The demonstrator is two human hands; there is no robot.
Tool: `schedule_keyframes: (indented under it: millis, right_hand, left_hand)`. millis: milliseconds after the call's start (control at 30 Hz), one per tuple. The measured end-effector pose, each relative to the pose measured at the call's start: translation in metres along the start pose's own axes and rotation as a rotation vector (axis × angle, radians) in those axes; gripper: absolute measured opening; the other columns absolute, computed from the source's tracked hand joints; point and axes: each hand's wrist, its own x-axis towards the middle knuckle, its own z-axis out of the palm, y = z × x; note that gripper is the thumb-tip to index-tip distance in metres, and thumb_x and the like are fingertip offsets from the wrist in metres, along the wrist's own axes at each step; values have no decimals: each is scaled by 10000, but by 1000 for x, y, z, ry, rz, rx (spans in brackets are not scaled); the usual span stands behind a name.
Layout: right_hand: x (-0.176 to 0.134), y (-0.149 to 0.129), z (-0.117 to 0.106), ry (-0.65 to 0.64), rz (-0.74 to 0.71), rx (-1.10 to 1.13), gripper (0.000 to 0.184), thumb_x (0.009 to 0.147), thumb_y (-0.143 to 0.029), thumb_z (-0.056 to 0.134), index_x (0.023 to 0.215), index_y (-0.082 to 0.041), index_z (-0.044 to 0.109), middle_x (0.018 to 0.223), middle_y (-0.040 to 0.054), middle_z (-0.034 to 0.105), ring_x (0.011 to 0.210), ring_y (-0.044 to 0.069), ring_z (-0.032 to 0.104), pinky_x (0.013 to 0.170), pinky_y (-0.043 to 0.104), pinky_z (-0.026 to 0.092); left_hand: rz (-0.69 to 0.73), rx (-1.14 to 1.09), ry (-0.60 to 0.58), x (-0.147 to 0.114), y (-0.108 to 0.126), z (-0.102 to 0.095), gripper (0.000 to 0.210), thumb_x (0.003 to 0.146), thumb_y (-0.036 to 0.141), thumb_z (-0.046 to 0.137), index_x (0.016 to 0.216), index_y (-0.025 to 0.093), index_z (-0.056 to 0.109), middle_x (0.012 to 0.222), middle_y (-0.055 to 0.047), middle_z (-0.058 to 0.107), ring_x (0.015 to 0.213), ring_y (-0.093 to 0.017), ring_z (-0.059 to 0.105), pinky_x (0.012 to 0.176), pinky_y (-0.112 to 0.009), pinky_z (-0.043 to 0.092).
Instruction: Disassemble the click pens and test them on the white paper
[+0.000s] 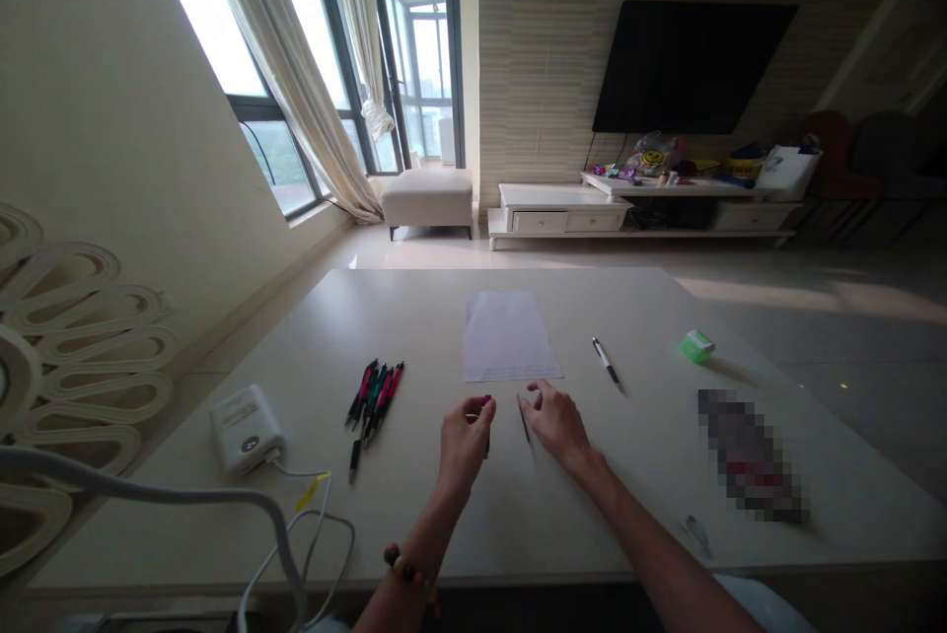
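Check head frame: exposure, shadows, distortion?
Head view: windows mostly blown out; sheen on the table near its far-left corner; shadow right of the green box; television skewed, likely wide-angle; upper-right corner dark; mosaic patch hides detail; part in the left hand too small to identify.

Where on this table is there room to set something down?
Bare: between the pen bunch and paper, and between the white pen and green box. Crowded: around the white box and cable, and by the left hand and right hand.

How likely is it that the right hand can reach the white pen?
Probably yes: the white pen lies ahead and rightward of the right hand, with nothing visible standing between them.
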Motion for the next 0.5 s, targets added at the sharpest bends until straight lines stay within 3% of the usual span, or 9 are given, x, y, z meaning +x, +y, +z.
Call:
schedule_keyframes:
  millis: [167, 333, 500]
  right_hand:
    - [6, 12, -27, 127, 25, 101, 243, 828, -346, 490, 933, -181, 634, 751, 64, 697, 668, 182, 637, 652, 262, 430]
    - [6, 25, -45, 157, 24, 150, 236, 823, -338, 475, 855, -177, 645, 735, 66, 693, 631, 178, 629, 623, 264, 442]
    - [2, 34, -55, 121, -8, 190, 216, 804, -305, 490, 810, -162, 652, 755, 80, 694, 649, 176, 634, 634, 267, 460]
  left_hand:
    - [33, 188, -3, 13, -15, 11, 310, 704, 402, 610, 828, 130, 693, 699, -83, 683, 666, -196, 630, 594, -265, 435]
    - [38, 235, 11, 22, -18, 22, 236, 697, 342, 627, 794, 137, 692, 684, -85, 685, 661, -199, 634, 617, -276, 433]
    - [75, 257, 25, 21, -2, 7, 240, 668, 335, 657, 794, 133, 686, 733, -103, 690, 686, -208, 631, 644, -293, 448]
